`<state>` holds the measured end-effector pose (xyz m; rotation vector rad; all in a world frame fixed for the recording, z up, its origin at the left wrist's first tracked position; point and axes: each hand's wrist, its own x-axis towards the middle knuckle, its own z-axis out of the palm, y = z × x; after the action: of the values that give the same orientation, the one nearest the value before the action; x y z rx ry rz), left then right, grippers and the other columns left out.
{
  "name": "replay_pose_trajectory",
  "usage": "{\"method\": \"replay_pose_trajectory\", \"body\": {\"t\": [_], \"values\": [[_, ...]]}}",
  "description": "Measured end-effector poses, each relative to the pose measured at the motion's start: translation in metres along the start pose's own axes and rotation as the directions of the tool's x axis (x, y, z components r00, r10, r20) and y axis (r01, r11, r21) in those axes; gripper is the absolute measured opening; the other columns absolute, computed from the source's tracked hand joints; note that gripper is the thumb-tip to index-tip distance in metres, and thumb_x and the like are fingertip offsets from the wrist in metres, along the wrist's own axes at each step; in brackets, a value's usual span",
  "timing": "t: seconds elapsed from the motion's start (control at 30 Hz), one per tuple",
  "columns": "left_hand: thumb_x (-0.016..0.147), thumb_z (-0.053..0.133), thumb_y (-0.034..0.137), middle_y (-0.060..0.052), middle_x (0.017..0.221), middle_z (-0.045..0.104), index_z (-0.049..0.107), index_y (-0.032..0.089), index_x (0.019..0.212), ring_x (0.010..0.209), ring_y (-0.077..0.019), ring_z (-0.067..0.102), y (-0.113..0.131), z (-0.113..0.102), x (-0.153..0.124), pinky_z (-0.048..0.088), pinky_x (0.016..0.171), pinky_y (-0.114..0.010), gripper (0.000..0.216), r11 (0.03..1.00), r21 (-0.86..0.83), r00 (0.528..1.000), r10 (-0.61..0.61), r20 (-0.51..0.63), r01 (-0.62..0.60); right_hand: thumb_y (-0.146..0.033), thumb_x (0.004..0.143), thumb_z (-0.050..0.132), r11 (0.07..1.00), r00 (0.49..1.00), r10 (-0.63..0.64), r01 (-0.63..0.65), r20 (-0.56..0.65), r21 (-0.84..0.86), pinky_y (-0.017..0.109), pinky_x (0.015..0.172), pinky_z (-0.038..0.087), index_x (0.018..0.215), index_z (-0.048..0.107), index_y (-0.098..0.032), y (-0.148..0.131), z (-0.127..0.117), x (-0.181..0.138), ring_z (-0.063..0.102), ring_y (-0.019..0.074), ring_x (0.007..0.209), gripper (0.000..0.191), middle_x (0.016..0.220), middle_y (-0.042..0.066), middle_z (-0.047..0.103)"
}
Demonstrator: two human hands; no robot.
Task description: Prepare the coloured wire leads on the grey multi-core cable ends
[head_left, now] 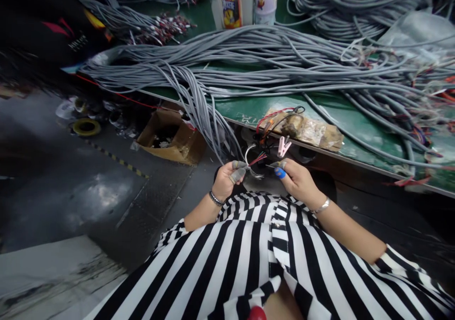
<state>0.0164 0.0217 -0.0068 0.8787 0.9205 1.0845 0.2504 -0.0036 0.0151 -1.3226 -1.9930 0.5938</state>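
My left hand (229, 178), with grey finger cots, is closed around the end of a grey cable (209, 121) that hangs down from the bench. Thin coloured wires (256, 160) fan out of that cable end, between both hands. My right hand (296, 180), with a blue cot on the thumb, is pinched close to those wire tips; what it pinches is too small to make out. A pink clip (283, 145) hangs just above the right hand, at the bench edge.
A big bundle of grey cables (270, 59) covers the green bench (355, 130). A taped brown pad (309, 130) lies at the bench edge. Bottles (265, 0) stand at the back. An open cardboard box (170, 137) and a tape roll (86, 127) sit on the floor at left.
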Motion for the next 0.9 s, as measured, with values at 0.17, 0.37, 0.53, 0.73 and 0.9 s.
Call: {"method": "replay_pose_trajectory", "body": {"t": [0.17,0.37,0.53,0.73,0.9], "values": [[0.067,0.079,0.038,0.005,0.047,0.051,0.069,0.012,0.087,0.039,-0.0023,0.035,0.002,0.005,-0.008,0.02,0.037,-0.016,0.034,0.998,0.055,1.0,-0.018,0.003,0.018,-0.034,0.095,0.045,0.99,0.997,-0.07,0.072,0.018,-0.123,0.031,0.071,0.046,0.091,0.066,-0.018,-0.015,0.001,0.004,0.057,0.0185,0.078,0.027,0.089,0.009,0.063],[0.068,0.079,0.037,0.005,0.047,0.05,0.069,0.012,0.086,0.037,-0.0011,0.03,0.008,0.012,-0.015,0.014,0.037,-0.017,0.032,0.996,0.052,0.998,-0.07,-0.001,0.07,-0.038,0.093,0.048,0.964,0.997,-0.075,0.075,0.009,-0.254,0.034,0.071,0.045,0.086,0.069,-0.018,-0.021,0.001,0.008,0.058,0.0209,0.08,0.03,0.089,0.01,0.065],[0.063,0.081,0.035,0.008,0.041,0.04,0.065,0.014,0.074,0.035,-0.0025,0.029,0.01,0.01,-0.012,0.017,0.039,-0.018,0.029,0.975,-0.157,0.988,-0.15,0.048,0.155,-0.036,0.093,0.049,0.972,0.998,-0.055,0.057,0.016,-0.227,0.034,0.071,0.046,0.09,0.07,-0.018,-0.02,0.001,0.008,0.059,0.0217,0.08,0.029,0.089,0.011,0.066],[0.076,0.069,0.038,0.007,0.04,0.031,0.062,0.016,0.069,0.035,-0.0053,0.028,0.002,0.006,-0.007,0.022,0.041,-0.022,0.025,0.888,-0.408,0.976,-0.176,0.13,0.214,-0.036,0.093,0.047,0.995,0.997,-0.056,0.06,0.057,-0.074,0.029,0.067,0.045,0.085,0.067,-0.018,-0.031,0.005,0.017,0.058,0.0171,0.074,0.028,0.084,0.008,0.064],[0.079,0.066,0.043,0.006,0.04,0.032,0.053,0.016,0.058,0.036,-0.0055,0.028,-0.005,0.005,-0.008,0.023,0.042,-0.023,0.037,0.871,-0.415,0.963,-0.212,0.165,0.263,-0.036,0.094,0.045,0.997,0.992,-0.049,0.055,0.119,-0.047,0.026,0.059,0.038,0.073,0.06,-0.018,-0.044,0.01,0.026,0.052,0.0131,0.064,0.032,0.072,0.004,0.057]]}}
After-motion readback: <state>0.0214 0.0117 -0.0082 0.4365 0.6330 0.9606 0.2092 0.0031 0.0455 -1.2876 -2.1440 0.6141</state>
